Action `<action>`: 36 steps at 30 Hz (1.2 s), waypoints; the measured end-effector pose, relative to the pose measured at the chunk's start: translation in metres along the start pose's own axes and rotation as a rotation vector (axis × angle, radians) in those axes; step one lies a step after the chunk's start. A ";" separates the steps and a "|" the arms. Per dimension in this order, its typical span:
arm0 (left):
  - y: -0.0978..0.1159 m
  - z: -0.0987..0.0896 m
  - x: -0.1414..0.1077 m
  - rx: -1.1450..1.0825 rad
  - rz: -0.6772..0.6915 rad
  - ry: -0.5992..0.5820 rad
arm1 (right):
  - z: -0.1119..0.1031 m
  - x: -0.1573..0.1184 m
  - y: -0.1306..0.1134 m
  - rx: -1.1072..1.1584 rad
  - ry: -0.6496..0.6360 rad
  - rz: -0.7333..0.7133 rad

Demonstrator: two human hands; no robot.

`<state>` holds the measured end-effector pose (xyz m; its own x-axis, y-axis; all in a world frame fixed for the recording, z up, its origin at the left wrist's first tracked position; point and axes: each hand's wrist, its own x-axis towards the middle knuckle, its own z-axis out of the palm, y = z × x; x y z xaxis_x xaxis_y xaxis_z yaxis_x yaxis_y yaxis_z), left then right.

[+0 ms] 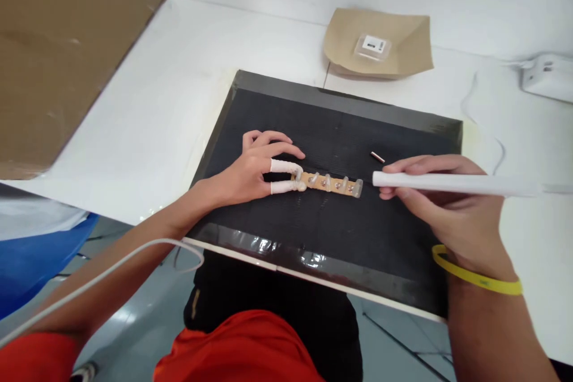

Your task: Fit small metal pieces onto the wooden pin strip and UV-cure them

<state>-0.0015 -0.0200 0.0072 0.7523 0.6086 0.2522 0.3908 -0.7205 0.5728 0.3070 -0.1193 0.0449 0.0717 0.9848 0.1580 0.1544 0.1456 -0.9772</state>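
Observation:
My left hand (250,170), with white finger cots on its thumb and index finger, pinches the left end of a narrow tan strip (321,182). Several clear, tube-like pieces lie across that strip, with small shiny spots between them. The strip rests on a black mat (286,227). Past its right end, my right hand (456,206) is closed around a white pen-like rod (439,182), whose blunt tip points left and stays apart from the strip. A small dark stick with a pale stripe (377,157) lies on the mat near my right fingertips.
Behind the mat stands a brown paper tray (409,48) with a labelled clear plastic box (373,46) in it. A white power strip (548,76) with a thin cord sits at the right. A large brown board (71,59) rises at the left. A white cable (134,248) crosses my left forearm.

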 end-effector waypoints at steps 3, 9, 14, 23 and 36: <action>-0.001 0.001 -0.001 0.013 0.021 0.020 | 0.010 0.002 -0.007 0.016 -0.083 -0.033; -0.003 0.002 -0.002 0.029 0.050 0.067 | 0.031 0.007 -0.013 0.059 -0.124 -0.095; 0.000 0.002 -0.001 0.033 0.027 0.063 | 0.043 0.006 -0.011 0.071 -0.081 -0.027; 0.002 0.003 -0.001 0.107 0.081 0.135 | 0.041 0.001 -0.009 -0.001 -0.099 -0.023; -0.004 -0.009 0.001 -0.110 0.076 0.241 | 0.039 -0.002 -0.006 -0.013 -0.051 -0.036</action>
<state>-0.0074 -0.0136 0.0126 0.6239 0.6255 0.4685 0.2684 -0.7345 0.6233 0.2672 -0.1181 0.0448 0.0152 0.9825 0.1855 0.1692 0.1803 -0.9690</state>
